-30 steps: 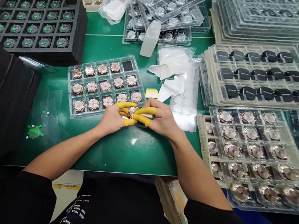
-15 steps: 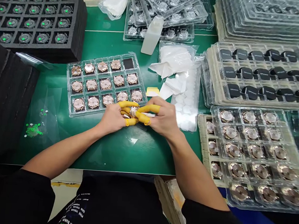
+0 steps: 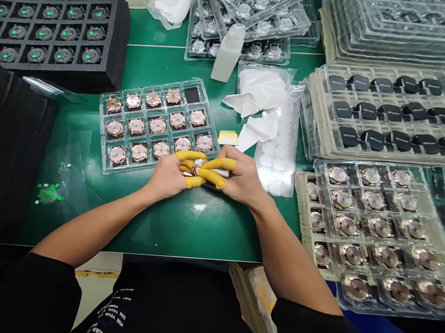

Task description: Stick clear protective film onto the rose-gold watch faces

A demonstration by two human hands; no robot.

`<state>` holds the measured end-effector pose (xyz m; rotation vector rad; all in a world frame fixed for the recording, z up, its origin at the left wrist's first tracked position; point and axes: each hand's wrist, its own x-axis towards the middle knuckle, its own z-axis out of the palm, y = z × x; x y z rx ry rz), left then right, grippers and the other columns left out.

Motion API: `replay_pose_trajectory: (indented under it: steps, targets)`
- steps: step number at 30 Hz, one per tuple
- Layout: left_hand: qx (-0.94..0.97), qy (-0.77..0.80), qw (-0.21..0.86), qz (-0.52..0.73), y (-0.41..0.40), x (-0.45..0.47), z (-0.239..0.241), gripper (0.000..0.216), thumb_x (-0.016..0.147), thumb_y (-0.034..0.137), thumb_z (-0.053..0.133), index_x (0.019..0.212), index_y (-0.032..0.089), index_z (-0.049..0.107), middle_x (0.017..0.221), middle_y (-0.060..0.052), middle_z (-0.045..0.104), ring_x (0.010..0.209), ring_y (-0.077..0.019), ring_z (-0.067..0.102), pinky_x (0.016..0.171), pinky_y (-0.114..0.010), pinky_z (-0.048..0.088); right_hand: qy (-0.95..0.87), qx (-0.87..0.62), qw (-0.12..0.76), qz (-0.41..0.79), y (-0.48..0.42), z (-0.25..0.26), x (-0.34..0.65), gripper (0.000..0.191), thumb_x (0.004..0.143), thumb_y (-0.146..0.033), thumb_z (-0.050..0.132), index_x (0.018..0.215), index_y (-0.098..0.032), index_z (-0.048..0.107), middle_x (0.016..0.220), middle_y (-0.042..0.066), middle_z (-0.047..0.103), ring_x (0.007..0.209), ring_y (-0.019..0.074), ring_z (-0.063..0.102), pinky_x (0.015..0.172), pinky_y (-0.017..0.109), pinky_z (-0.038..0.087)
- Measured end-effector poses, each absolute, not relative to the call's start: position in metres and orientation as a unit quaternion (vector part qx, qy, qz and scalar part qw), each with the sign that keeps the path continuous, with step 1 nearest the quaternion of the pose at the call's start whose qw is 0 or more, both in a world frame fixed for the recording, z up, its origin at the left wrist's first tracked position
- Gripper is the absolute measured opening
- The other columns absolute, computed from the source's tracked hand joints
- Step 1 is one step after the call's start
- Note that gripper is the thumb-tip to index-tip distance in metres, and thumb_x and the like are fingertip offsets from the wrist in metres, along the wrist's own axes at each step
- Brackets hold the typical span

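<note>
Both hands meet over the green mat, fingertips in yellow finger cots. My left hand (image 3: 168, 175) and my right hand (image 3: 240, 181) pinch one rose-gold watch case (image 3: 198, 165) between them, just in front of a clear plastic tray (image 3: 103, 136) holding several similar rose-gold watch cases in rows. One cell at the tray's far right corner shows only a dark insert. Most of the held case is hidden by my fingers.
Stacked clear trays of rose-gold cases (image 3: 379, 227) lie right; trays of black parts (image 3: 388, 110) behind them. A black foam tray with green-dotted parts (image 3: 109, 39) is far left. White bottle (image 3: 226, 54), white wipes (image 3: 257, 95), a yellow pad (image 3: 228, 137), green dots (image 3: 49, 193).
My hands stay together on the watch case with only small finger shifts. The view drifted slightly.
</note>
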<state>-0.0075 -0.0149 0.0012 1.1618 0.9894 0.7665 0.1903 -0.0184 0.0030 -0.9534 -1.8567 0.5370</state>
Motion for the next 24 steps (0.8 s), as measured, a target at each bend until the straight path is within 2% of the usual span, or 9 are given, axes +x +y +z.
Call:
replay_pose_trajectory:
  steps: [13, 24]
  targets:
    - [0.515, 0.447, 0.642, 0.351, -0.0144, -0.0076, 0.0018, 0.064, 0.057, 0.021, 0.091, 0.119, 0.014, 0.075, 0.087, -0.003, 0.079, 0.075, -0.0145, 0.074, 0.073, -0.025, 0.064, -0.752, -0.394, 0.488, 0.202, -0.0173, -0.0003, 0.1915, 0.010, 0.093, -0.035, 0.076, 0.091, -0.025, 0.079, 0.077, 0.001, 0.057, 0.070, 0.0158, 0.056, 0.062, 0.032, 0.043]
    - [0.511, 0.440, 0.656, 0.340, -0.0139, -0.0075, 0.0018, 0.067, 0.055, 0.018, 0.093, 0.119, 0.014, 0.076, 0.088, -0.003, 0.079, 0.075, -0.0132, 0.073, 0.072, -0.023, 0.062, -0.757, -0.395, 0.484, 0.190, -0.0159, 0.0002, 0.1934, 0.013, 0.095, -0.035, 0.074, 0.093, -0.024, 0.080, 0.077, 0.001, 0.056, 0.069, 0.0148, 0.054, 0.059, 0.031, 0.041]
